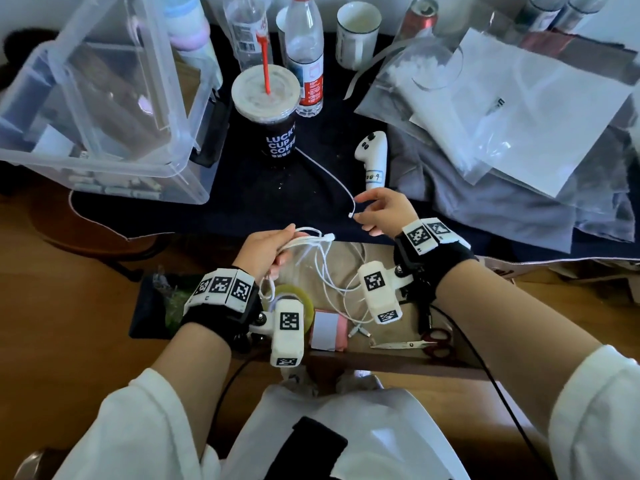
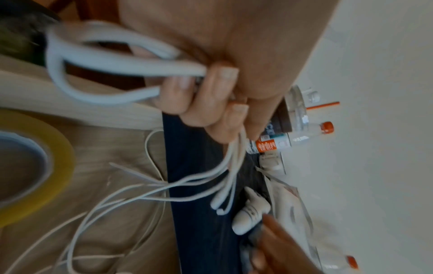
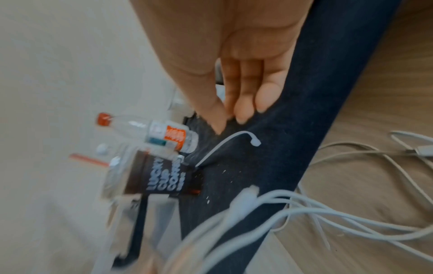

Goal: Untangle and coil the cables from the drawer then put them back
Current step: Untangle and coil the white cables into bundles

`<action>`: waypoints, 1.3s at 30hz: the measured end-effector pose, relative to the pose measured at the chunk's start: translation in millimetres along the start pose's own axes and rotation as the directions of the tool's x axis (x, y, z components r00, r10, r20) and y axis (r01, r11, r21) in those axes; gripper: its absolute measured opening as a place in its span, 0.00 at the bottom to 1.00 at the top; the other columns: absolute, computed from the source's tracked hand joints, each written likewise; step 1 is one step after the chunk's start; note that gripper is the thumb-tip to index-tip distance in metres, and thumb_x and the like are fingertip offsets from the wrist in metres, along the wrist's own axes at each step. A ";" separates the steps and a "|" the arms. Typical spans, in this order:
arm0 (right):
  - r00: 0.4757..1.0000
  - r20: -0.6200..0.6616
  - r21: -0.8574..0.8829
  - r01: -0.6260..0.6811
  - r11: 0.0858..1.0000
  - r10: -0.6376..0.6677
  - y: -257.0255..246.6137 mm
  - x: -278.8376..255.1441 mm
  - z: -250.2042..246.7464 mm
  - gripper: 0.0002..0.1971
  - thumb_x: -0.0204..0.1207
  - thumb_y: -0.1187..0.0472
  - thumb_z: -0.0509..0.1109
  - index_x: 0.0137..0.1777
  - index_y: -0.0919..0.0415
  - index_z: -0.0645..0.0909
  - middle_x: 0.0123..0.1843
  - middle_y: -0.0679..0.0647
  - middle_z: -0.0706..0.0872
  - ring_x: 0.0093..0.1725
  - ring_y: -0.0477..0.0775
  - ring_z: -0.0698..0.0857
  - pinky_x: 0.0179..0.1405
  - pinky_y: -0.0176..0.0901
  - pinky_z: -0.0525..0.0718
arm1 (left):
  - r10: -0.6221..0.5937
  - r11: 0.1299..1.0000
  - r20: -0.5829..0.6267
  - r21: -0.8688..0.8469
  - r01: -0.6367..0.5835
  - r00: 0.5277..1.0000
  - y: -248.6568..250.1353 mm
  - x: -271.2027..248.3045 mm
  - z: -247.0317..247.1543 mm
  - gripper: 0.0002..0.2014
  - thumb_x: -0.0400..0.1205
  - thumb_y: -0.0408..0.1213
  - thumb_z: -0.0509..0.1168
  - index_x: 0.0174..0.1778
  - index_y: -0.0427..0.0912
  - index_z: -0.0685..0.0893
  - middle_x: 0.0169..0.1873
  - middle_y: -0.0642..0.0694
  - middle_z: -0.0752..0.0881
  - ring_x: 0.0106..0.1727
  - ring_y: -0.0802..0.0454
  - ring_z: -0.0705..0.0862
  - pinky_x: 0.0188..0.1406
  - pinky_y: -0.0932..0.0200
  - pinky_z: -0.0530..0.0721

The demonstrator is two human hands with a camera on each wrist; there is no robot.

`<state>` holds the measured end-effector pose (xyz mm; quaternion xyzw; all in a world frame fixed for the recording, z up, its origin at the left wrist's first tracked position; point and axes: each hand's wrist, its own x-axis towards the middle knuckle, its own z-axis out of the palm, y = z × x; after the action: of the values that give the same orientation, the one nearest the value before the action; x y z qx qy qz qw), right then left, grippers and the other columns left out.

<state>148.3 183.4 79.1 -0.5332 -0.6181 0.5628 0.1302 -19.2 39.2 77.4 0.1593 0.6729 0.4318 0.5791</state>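
1. My left hand (image 1: 266,249) is clenched around a bundle of thin white cables (image 2: 121,64), held above the open wooden drawer (image 1: 381,360); loose strands hang from my fist into it.
2. My right hand (image 1: 388,211) hovers over the dark blue cloth (image 1: 277,199), fingers spread and gripping nothing; a thin white cable tie (image 3: 225,144) lies just beside my fingertips (image 3: 243,113), its head nearest them.
3. More white cable loops (image 1: 346,289) lie in the drawer, beside a yellow tape roll (image 2: 58,157) and red-handled scissors (image 1: 433,342).
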 end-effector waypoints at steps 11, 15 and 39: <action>0.913 0.393 -0.219 0.204 0.954 -0.105 -8.2 -62.0 -40.4 0.11 0.72 0.62 0.75 0.53 0.55 0.83 0.45 0.54 0.87 0.46 0.48 0.83 0.58 0.43 0.80 | 0.208 0.956 0.287 0.144 -0.256 0.935 30.0 -20.7 58.9 0.13 0.83 0.40 0.62 0.46 0.35 0.88 0.14 0.52 0.67 0.14 0.58 0.61 0.14 0.67 0.57; 0.929 0.347 -0.245 0.220 0.944 -0.127 0.1 -72.9 -50.5 0.15 0.67 0.65 0.78 0.51 0.54 0.82 0.50 0.65 0.88 0.45 0.52 0.84 0.57 0.48 0.82 | 0.182 0.954 0.338 0.166 -0.249 0.923 33.3 -23.2 79.4 0.12 0.82 0.40 0.63 0.46 0.36 0.88 0.13 0.54 0.66 0.13 0.60 0.61 0.15 0.67 0.56; 0.984 0.074 0.365 -0.176 0.914 0.160 17.0 -89.2 -70.8 0.09 0.76 0.65 0.69 0.35 0.59 0.78 0.28 0.53 0.81 0.27 0.49 0.88 0.41 0.47 0.86 | -0.078 0.995 0.039 -0.065 0.080 0.996 20.6 -13.2 93.6 0.07 0.79 0.26 0.67 0.39 0.38 0.76 0.35 0.44 0.79 0.40 0.52 0.82 0.47 0.53 0.86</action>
<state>246.5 147.5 127.6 -0.5380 -0.4554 0.6895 0.1667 64.5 78.7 105.7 0.1210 0.6533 0.4277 0.6128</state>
